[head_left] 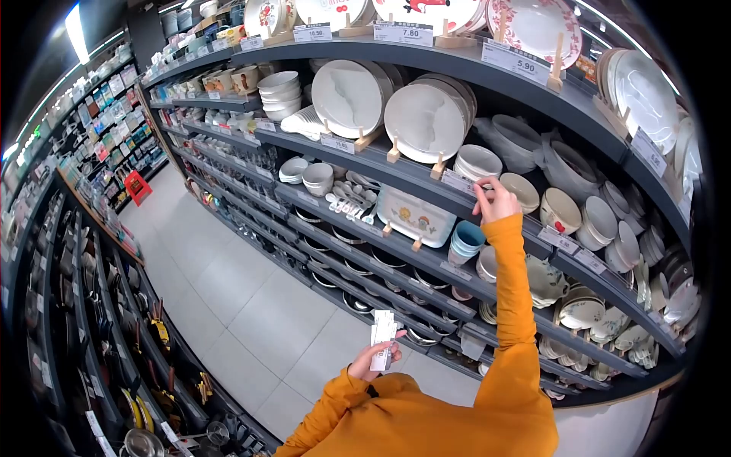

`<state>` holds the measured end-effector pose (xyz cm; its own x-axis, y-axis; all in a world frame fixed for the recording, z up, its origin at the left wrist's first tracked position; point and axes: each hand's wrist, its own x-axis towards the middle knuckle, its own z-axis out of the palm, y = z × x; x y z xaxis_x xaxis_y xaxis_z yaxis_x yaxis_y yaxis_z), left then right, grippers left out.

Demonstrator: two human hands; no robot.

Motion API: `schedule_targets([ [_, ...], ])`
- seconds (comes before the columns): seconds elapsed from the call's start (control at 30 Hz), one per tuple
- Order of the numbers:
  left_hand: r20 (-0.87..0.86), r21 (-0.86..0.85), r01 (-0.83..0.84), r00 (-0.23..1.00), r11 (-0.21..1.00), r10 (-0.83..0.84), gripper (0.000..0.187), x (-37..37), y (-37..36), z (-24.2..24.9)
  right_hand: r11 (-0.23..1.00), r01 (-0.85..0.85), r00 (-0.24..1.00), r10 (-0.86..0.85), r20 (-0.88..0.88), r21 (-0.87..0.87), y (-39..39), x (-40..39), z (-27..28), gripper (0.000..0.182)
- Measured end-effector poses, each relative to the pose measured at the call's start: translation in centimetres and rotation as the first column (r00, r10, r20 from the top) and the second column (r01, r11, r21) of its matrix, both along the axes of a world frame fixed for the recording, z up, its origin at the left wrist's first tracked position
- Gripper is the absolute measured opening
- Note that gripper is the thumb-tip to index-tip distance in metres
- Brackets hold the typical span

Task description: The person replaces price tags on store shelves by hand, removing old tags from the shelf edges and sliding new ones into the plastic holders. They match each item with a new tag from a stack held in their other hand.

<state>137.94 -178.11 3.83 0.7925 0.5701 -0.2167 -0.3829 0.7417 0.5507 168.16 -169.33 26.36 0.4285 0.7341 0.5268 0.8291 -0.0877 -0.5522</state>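
My left hand (371,359), low in front of my body, is closed on a small stack of white paper price labels (383,332) with print on them. My right hand (496,199) reaches out to the front edge of a middle shelf (365,158). Its fingers are curled against the label strip, at the right end of a price label (458,181); what lies between them is hidden. Just behind that hand are white bowls (478,160) and a cream bowl (519,190). Large white plates (423,122) stand upright in wooden holders to its left.
Blue cups (466,240) and a patterned tray (415,215) sit one shelf lower. Decorated plates (533,29) line the top shelf. Across the tiled aisle (259,320) runs a rack of kitchen utensils (156,335). A red floor sign (137,187) stands farther down the aisle.
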Motion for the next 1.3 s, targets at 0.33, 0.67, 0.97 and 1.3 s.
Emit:
schedule_targets([
  [0.33, -0.043, -0.123, -0.277, 0.961, 0.953, 0.273, 0.032, 1.2, 5.4, -0.4, 0.989, 0.100, 0.980, -0.078, -0.183, 0.114, -0.1, -2.9, -5.7, 0.022],
  [0.67, -0.047, -0.111, -0.064, 0.997, 0.992, 0.059, 0.030, 2.1, 9.2, 0.4, 0.977, 0.151, 0.978, -0.127, -0.165, 0.147, 1.5, -1.7, -1.7, 0.016],
  [0.97, -0.071, -0.077, 0.012, 0.997, 0.997, -0.018, 0.031, -1.5, 13.0, 1.4, 0.983, 0.160, 0.975, -0.172, -0.142, -0.092, 1.7, -1.7, -0.3, 0.028],
  [1.3, -0.081, -0.075, 0.046, 0.995, 0.996, -0.052, 0.033, -1.6, 15.2, 1.0, 0.948, 0.083, 0.956, -0.162, -0.243, -0.307, 1.5, -1.4, 0.9, 0.033],
])
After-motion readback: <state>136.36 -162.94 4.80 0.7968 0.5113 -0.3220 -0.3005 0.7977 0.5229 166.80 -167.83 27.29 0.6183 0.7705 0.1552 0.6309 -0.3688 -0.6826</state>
